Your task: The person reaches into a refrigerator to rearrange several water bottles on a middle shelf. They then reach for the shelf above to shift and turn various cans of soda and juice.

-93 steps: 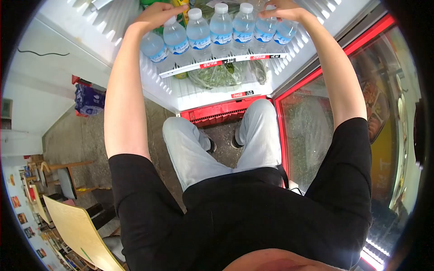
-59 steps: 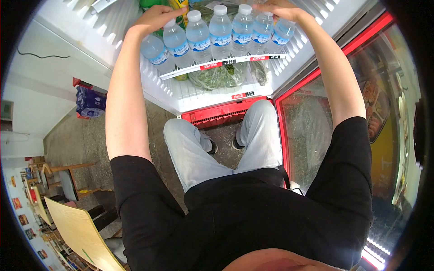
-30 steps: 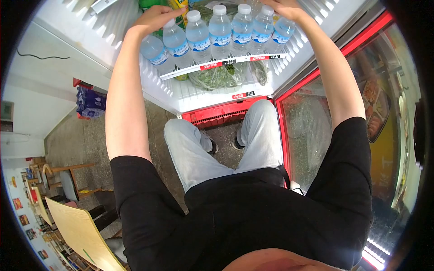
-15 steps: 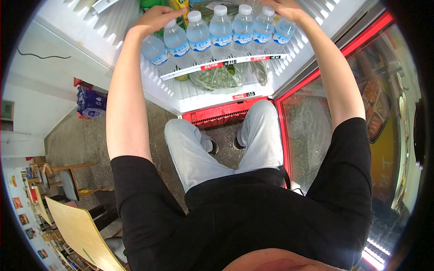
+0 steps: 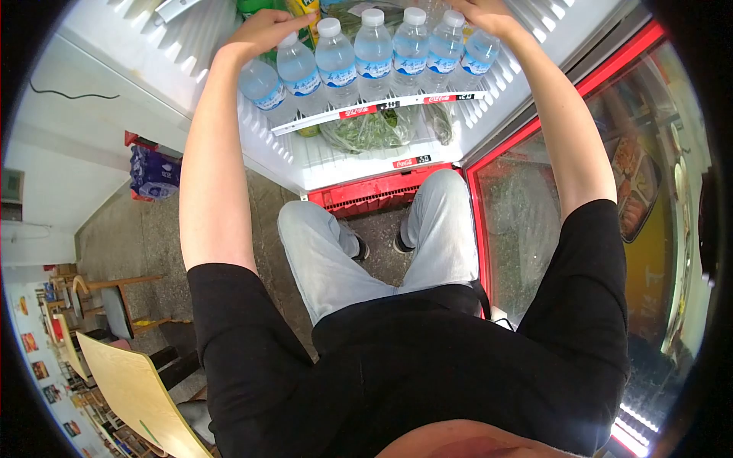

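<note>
A row of several clear water bottles (image 5: 373,49) with white caps and blue labels stands on a refrigerator shelf (image 5: 330,117). My left hand (image 5: 262,32) reaches over the left end of the row, beside a white cap, with a finger stretched out to the right. Its thumb side and some fingers are hard to see. At the right end, my right hand (image 5: 486,15) lies over the tops of the last bottles, fingers extended leftward near the top edge of the view. Behind the row are green bottles (image 5: 252,8) and a yellow package (image 5: 303,9).
Below the shelf lies a bag of leafy greens (image 5: 366,133). The red-framed glass door (image 5: 527,206) stands open at my right. On the left are a purple wrapped pack (image 5: 155,172) and a wooden chair (image 5: 126,385). My knees are close to the red base grille (image 5: 374,192).
The fingers of my right hand have shifted very slightly to the right. My left hand and the bottles look the same.
</note>
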Demonstrator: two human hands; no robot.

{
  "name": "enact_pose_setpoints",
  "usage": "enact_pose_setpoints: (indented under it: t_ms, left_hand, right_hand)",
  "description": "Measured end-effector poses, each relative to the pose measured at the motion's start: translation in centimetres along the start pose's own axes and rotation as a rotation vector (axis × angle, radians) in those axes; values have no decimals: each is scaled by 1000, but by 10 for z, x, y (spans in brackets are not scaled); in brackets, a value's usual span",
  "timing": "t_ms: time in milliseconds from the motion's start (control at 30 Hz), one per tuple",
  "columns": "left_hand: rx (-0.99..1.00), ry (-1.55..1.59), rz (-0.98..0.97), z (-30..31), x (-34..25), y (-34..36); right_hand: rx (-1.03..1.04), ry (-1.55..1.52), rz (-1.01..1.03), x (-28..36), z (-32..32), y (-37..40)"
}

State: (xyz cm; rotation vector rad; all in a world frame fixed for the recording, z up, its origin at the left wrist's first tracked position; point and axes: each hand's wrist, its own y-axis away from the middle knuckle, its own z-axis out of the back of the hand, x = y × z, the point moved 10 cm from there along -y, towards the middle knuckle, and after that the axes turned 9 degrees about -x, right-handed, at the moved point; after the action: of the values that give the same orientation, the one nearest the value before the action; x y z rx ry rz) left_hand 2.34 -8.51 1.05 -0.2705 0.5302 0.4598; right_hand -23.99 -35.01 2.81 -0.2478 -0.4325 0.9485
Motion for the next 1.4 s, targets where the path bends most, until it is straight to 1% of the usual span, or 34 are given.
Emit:
enact_pose_setpoints:
  t_ms: [67, 267, 367, 567, 767, 867, 1267, 1400]
  left_hand:
    - [-33, 22, -23, 4, -6, 3]
    - [4, -12, -14, -3, 6, -6]
    - [-40, 54, -38, 3, -4, 1]
    - [18, -18, -6, 1, -3, 2]
    - [7, 16, -23, 3, -6, 2]
    - [-22, 53, -42, 4, -7, 4]
    - [-2, 43, -30, 4, -7, 4]
    - [-30, 26, -52, 3, -3, -1]
  right_hand:
    - [4, -4, -5, -1, -1, -1]
    - [-11, -6, 19, 2, 1, 0]
    - [15, 36, -18, -1, -1, -1]
    - [5, 12, -8, 1, 2, 1]
    - [16, -4, -36, 0, 1, 2]
    - [-3, 26, 16, -2, -2, -2]
    - [-7, 17, -4, -2, 0, -2]
    - [-39, 28, 15, 0, 2, -1]
